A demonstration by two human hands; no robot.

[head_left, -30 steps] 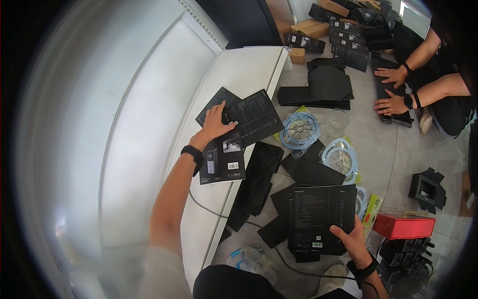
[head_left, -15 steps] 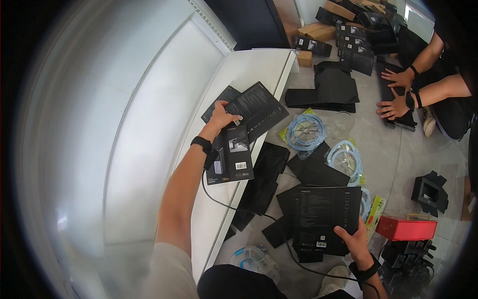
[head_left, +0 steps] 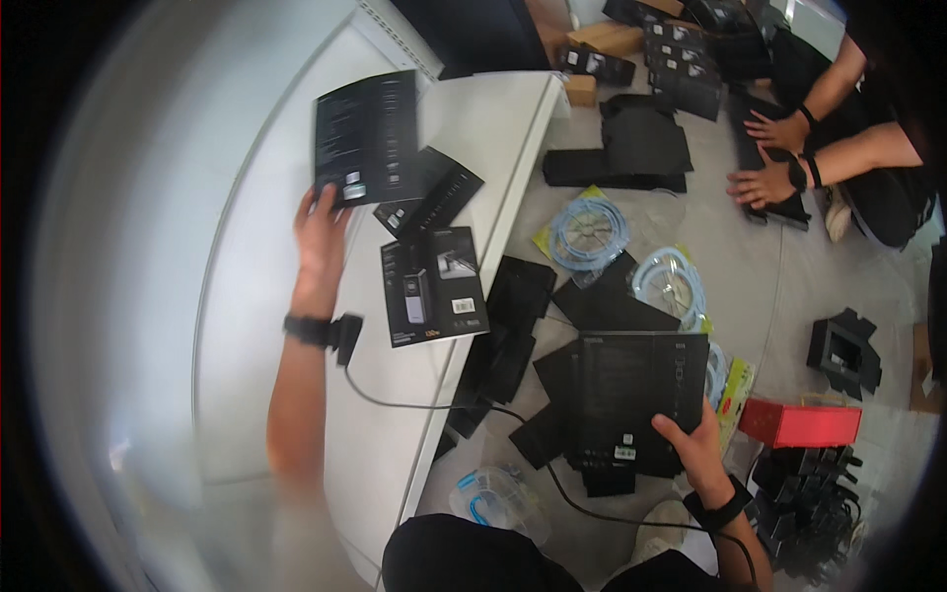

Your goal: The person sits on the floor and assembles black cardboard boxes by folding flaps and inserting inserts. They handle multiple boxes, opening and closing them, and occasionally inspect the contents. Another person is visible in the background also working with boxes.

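My left hand (head_left: 321,233) grips the lower edge of a flat black printed box (head_left: 367,138), raised at the far end of the white bench. On the bench beside it lie another flat black box (head_left: 441,189) and a black box with a device picture (head_left: 434,286), the two close together. Lower right, my right hand (head_left: 696,446) is closed round the right edge of a stack of flat black boxes (head_left: 631,395), thumb on top and fingers hidden beneath. Both my wrists wear black bands, with a cable running between them.
The white bench (head_left: 503,109) runs along the left. On the floor lie blue coils (head_left: 589,235) in clear packaging, black flat boxes (head_left: 646,148), a red box (head_left: 801,424) and a clear container (head_left: 498,501). A co-worker's hands (head_left: 769,158) press a black box at upper right.
My left hand has lifted a flat black box off the bench pile and carried it left and away. My right hand keeps its stack, barely moved. The whole view has shifted slightly.
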